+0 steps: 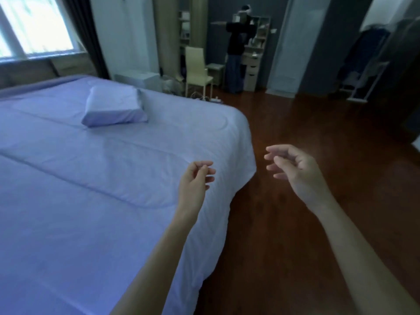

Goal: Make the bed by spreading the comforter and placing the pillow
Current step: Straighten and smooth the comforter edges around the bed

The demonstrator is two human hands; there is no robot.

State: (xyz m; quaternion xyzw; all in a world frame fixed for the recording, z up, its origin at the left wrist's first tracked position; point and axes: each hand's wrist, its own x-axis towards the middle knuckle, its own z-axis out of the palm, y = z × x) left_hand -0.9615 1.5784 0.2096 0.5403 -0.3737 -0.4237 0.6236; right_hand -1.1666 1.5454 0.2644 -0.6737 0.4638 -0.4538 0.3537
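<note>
**Lavender bedding laid out, both grips unloaded**

Lavender quilted fabric covers the bed. We identify the pale lavender quilted comforter (91,201) lying flat across the mattress top. Its edge drapes over the rounded corner of the bed toward the dark reddish-brown wooden floor (318,137). Long stitched seams run across it, and only light creases show.

We locate the rectangular pillow in a matching lavender case (113,105) lying flat on the comforter in the far part of the bed, well apart from both hands.

Left grip (195,180): the person's bare left hand is held over the comforter, near the draped corner. Its fingers are loosely curled, with thumb and fingertips close together, and it holds nothing. We cannot confirm contact with the comforter.

Right grip (295,169): the bare right hand is out over the floor, just beside the bed corner. Its fingers are loosely curled and it holds nothing. The two grips are near each other but apart.

Beyond the bed we note a bright window (36,26) with a dark curtain (95,42) beside it, and a cream high-backed chair (197,69). Another person in a dark top (237,42) stands at a pale shelved dresser (256,53). Dark garments hang on a white rack (368,64) at the right.
</note>
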